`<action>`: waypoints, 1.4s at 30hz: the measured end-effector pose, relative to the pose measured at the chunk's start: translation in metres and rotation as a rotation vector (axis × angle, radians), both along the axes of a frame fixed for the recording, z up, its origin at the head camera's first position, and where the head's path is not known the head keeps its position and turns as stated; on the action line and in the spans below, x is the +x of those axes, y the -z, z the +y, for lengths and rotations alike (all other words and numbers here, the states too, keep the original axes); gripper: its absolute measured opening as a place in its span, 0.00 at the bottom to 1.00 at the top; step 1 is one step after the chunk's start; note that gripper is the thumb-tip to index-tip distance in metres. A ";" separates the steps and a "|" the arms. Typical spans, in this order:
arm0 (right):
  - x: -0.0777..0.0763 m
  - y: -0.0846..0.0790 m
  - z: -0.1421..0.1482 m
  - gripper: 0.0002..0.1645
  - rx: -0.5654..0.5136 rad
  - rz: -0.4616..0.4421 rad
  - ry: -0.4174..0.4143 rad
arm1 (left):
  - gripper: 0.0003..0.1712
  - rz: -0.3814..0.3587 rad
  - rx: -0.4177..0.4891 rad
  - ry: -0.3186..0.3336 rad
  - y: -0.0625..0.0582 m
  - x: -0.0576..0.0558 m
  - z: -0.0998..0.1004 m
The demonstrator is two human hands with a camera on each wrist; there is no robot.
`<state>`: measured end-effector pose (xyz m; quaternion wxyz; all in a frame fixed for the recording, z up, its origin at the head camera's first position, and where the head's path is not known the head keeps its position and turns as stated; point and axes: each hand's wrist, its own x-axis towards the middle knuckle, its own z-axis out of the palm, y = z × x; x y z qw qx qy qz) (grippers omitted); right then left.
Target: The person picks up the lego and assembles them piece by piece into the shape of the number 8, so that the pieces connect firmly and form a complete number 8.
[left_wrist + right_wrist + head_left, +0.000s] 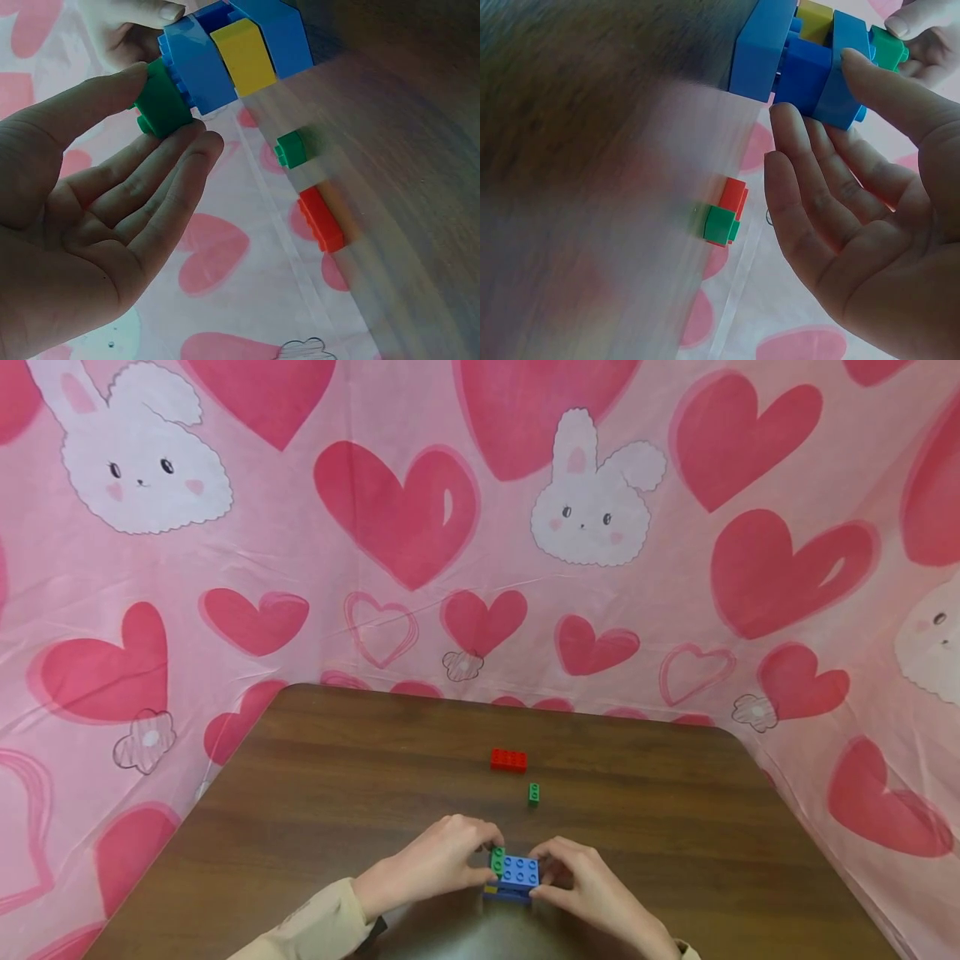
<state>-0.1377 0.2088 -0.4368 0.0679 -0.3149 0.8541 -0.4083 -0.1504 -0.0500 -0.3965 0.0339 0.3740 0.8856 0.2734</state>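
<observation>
A stack of toy building bricks stands on the brown table, close to its near side. Its bottom is a large blue brick [763, 52]; a yellow brick [246, 56] and a darker blue brick [802, 73] form the middle layer. On top lies another blue brick [521, 870]. My left hand [442, 860] pinches a small green brick [163, 101] between thumb and fingers, at the left end of the top blue brick's studs. From the other side, my right hand [592, 889] holds the top blue brick, thumb on the near side, fingers on the far side.
Farther back on the table [360, 752] lie a loose red brick [508, 761] and, slightly nearer, a second small green brick [534, 795]. Pink cloth [420, 635] with hearts and rabbits hangs around the table's back and sides.
</observation>
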 end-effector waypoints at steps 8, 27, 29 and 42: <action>-0.001 0.002 0.001 0.17 -0.001 0.001 -0.004 | 0.15 -0.024 0.013 -0.011 0.004 -0.001 -0.001; -0.001 0.004 0.003 0.18 0.005 -0.026 0.000 | 0.16 0.009 0.003 -0.005 0.006 -0.001 0.005; -0.001 0.005 0.003 0.18 0.010 -0.037 0.004 | 0.16 0.009 0.000 -0.005 0.006 -0.001 0.005; -0.002 0.003 0.002 0.18 -0.015 -0.002 -0.015 | 0.15 0.028 0.033 -0.021 0.008 0.002 0.004</action>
